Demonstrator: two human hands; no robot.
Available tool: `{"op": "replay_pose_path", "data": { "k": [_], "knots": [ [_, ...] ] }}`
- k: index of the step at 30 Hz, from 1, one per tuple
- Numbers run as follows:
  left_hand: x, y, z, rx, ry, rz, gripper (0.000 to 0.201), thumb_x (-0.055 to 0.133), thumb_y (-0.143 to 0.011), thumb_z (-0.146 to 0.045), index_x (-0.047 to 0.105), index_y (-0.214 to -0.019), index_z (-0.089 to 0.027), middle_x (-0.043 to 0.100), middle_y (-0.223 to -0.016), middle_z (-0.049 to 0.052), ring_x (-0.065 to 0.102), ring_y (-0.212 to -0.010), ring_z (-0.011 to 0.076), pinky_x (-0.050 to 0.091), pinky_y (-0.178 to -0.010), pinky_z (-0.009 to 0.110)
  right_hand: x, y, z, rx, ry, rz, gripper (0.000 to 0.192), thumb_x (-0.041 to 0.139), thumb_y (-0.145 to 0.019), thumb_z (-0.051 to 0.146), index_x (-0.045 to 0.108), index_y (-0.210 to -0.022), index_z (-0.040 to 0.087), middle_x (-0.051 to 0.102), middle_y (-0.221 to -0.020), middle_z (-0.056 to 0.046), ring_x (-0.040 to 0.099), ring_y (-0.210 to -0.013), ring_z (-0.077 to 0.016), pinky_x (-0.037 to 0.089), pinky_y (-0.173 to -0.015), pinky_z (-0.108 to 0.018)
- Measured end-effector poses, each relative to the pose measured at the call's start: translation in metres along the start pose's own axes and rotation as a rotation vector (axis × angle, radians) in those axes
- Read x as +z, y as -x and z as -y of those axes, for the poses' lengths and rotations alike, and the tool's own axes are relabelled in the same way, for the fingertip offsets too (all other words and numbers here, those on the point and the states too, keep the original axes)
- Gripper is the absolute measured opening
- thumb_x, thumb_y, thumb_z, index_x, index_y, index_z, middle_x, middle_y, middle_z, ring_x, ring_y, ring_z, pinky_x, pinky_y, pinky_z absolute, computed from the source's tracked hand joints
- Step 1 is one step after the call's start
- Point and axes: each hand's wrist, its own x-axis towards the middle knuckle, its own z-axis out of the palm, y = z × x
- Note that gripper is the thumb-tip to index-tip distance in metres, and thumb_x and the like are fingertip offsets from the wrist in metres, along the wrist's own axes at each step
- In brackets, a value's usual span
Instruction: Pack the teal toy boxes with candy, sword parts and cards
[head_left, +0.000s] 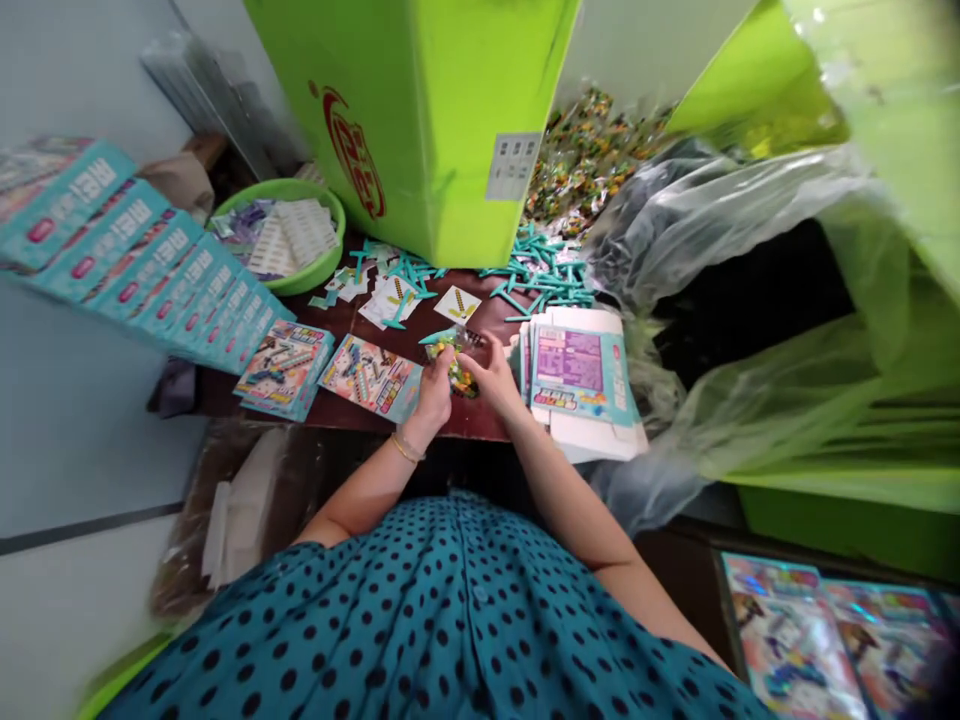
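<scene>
A small clear bag of green, yellow and orange pieces (463, 380) is between my two hands above the dark red table. My left hand (435, 388) is closed around the bag's left side, thumb on top. My right hand (495, 376) has its fingers bent onto the bag's right side. A teal plastic stick (437, 338) shows at the bag's upper end; whether it is held with the bag I cannot tell. Just beyond lies a white card with a printed pickaxe (457, 304). Left of my left hand lies a flat printed teal box (373, 378).
Teal plastic pickaxes (551, 272) lie heaped behind my hands. Unfolded boxes (577, 370) are stacked at right, printed boxes (286, 368) at left. A green basin (335, 258) holds packets. A tall green carton (420, 120) stands behind; filled bags (581, 150) are piled beside it.
</scene>
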Motion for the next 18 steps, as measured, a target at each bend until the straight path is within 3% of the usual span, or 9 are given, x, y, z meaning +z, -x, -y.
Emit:
{"op": "replay_pose_path", "data": {
  "k": [3,4,7,10,12,14,18],
  "knots": [
    [-0.025,0.016,0.003,0.083,-0.139,0.045,0.034,0.076,-0.088,-0.048,0.072,-0.098,-0.015,0.076,-0.105,0.009,0.066,-0.118,0.0256,0.045,-0.111,0.038,0.012,0.029,0.004,0.19,-0.221,0.321,0.058,0.08,-0.075,0.059,0.071,-0.114,0.018,0.076,-0.11,-0.009,0.071,-0.107,-0.0243,0.056,-0.1,-0.039],
    [-0.035,0.021,0.002,0.105,-0.201,0.087,0.04,0.072,-0.09,-0.053,0.071,-0.1,-0.015,0.075,-0.109,0.011,0.066,-0.118,0.0271,0.045,-0.111,0.039,0.014,0.038,0.005,0.215,-0.266,0.373,0.055,0.083,-0.072,0.058,0.073,-0.108,0.018,0.078,-0.105,-0.008,0.072,-0.102,-0.0236,0.057,-0.099,-0.038],
    [-0.07,0.036,-0.007,0.176,-0.51,0.366,0.056,0.064,-0.094,-0.059,0.067,-0.125,-0.012,0.069,-0.132,0.019,0.063,-0.129,0.0314,0.045,-0.115,0.046,0.013,0.058,0.001,0.242,-0.304,0.256,0.053,0.09,-0.064,0.054,0.075,-0.099,0.018,0.079,-0.094,-0.005,0.074,-0.092,-0.0225,0.059,-0.092,-0.035],
    [-0.105,0.048,-0.019,0.413,-1.117,0.608,0.076,0.077,-0.087,-0.046,0.051,-0.151,-0.013,0.05,-0.158,0.022,0.045,-0.149,0.0362,0.037,-0.124,0.052,0.003,0.07,-0.012,0.326,-0.219,0.035,0.051,0.09,-0.064,0.053,0.075,-0.097,0.017,0.079,-0.087,-0.005,0.073,-0.083,-0.0209,0.059,-0.083,-0.032],
    [-0.121,0.052,-0.028,0.63,-1.506,0.599,0.071,0.074,-0.09,-0.03,0.048,-0.155,-0.016,0.045,-0.162,0.02,0.039,-0.154,0.0366,0.033,-0.126,0.054,-0.004,0.074,-0.023,0.396,-0.13,-0.036,0.049,0.091,-0.063,0.048,0.075,-0.094,0.014,0.079,-0.084,-0.005,0.072,-0.078,-0.0192,0.058,-0.079,-0.03],
    [-0.128,0.05,-0.036,0.804,-1.702,0.533,0.059,0.059,-0.097,-0.019,0.05,-0.156,-0.02,0.049,-0.16,0.018,0.042,-0.153,0.0352,0.034,-0.126,0.055,-0.007,0.075,-0.032,0.442,-0.082,-0.04,0.044,0.093,-0.062,0.043,0.075,-0.089,0.013,0.078,-0.08,-0.006,0.071,-0.072,-0.0183,0.058,-0.075,-0.029],
    [-0.131,0.035,-0.055,1.002,-1.681,0.394,0.056,0.045,-0.1,-0.012,0.054,-0.153,-0.026,0.05,-0.16,0.016,0.045,-0.15,0.0345,0.033,-0.124,0.057,-0.004,0.073,-0.038,0.463,-0.085,-0.003,0.037,0.09,-0.068,0.04,0.075,-0.087,0.012,0.078,-0.077,-0.008,0.071,-0.068,-0.0191,0.059,-0.072,-0.031]
  ]
}}
